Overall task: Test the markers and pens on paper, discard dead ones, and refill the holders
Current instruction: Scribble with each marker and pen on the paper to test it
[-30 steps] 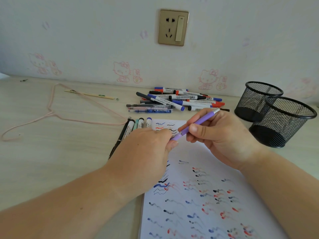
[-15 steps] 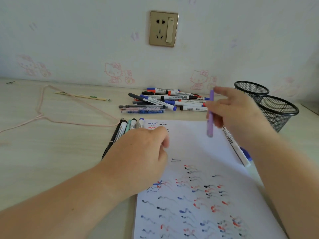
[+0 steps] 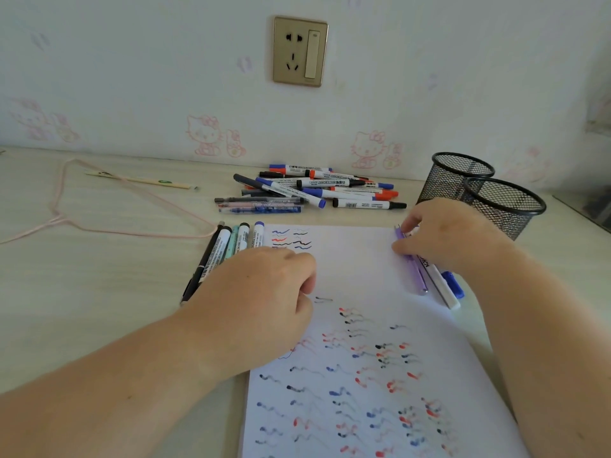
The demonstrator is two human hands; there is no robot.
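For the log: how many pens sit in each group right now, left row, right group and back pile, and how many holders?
Left row beside the paper, partly under the left hand: 5 pens
Right group at the right hand: 3, counting the purple pen
Back pile: overlapping, cannot count exactly
Mesh holders: 2
Total countable: 8 pens, 2 holders

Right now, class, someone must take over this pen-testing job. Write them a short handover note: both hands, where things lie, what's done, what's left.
Right hand is setting the purple pen down at the paper's right edge, beside a white marker.
Left hand rests on the paper, holding nothing visible.
A row of pens lies along the paper's left edge; a pile of markers lies behind the paper.
Done: many test squiggles.
Left: test the pile, refill both mesh holders, no pens showing above their rims.
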